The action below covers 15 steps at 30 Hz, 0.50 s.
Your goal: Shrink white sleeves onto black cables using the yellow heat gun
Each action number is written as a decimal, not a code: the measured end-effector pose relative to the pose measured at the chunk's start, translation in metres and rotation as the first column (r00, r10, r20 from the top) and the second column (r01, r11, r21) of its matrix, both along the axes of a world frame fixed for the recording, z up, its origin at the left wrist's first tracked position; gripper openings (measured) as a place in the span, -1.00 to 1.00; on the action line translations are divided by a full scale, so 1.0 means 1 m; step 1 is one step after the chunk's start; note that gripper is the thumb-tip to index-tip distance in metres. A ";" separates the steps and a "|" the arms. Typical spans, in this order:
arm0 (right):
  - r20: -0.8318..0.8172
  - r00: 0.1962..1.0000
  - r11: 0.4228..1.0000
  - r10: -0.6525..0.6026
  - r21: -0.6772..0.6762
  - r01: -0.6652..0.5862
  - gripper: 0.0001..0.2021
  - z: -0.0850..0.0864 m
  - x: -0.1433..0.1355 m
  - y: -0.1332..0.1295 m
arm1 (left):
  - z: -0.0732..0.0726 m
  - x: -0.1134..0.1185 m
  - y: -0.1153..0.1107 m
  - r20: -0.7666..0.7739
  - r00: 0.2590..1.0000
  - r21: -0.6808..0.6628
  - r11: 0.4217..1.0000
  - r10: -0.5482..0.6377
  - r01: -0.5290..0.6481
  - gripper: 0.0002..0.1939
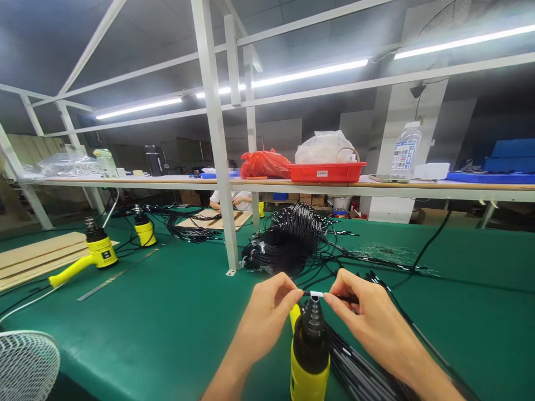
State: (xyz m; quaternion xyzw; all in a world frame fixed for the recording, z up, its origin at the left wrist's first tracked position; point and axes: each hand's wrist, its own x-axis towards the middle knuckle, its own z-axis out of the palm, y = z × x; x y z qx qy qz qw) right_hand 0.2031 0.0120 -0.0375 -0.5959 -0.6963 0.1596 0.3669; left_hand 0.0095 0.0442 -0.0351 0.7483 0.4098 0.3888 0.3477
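Observation:
Between my two hands a thin black cable [343, 298] is stretched level, with a short white sleeve [316, 294] around it. My left hand [267, 312] pinches the cable just left of the sleeve, thumb against forefinger. On the other side my right hand [365, 309] pinches it close to the sleeve's right end. Directly under the sleeve stands a yellow and black heat gun [311, 356], upright, its stepped nozzle pointing up. A bundle of black cables [359, 367] lies to the right of the gun, partly hidden by my right forearm.
Coiled black cables [288, 245] are heaped behind my hands. Two more heat guns [101, 250] stand at left near a steel ruler [119, 275] and boards [42, 250]. A white fan guard [27, 365] is at lower left. A post [219, 167] supports the shelf; a person [240, 200] sits beyond.

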 end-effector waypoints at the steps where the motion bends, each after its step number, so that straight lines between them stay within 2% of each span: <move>1: -0.002 1.000 1.000 0.001 -0.001 -0.001 -0.74 0.001 0.000 -0.001 | 0.000 0.000 0.000 0.005 1.000 0.001 1.000 -0.003 0.003 -0.75; 9: -0.016 0.996 0.996 0.088 -0.009 -0.088 -0.71 0.012 0.006 -0.010 | 0.003 -0.005 -0.003 0.044 0.999 0.002 1.000 -0.012 0.012 -0.86; 12: -0.020 0.998 0.998 0.064 0.017 -0.063 -0.70 0.014 0.009 -0.015 | 0.005 -0.005 -0.004 -0.028 1.000 0.014 1.000 0.002 -0.002 -0.77; 15: -0.030 0.998 0.998 0.059 0.019 -0.058 -0.70 0.013 0.009 -0.015 | 0.004 -0.005 -0.004 -0.125 0.992 0.045 0.999 0.015 -0.010 -0.58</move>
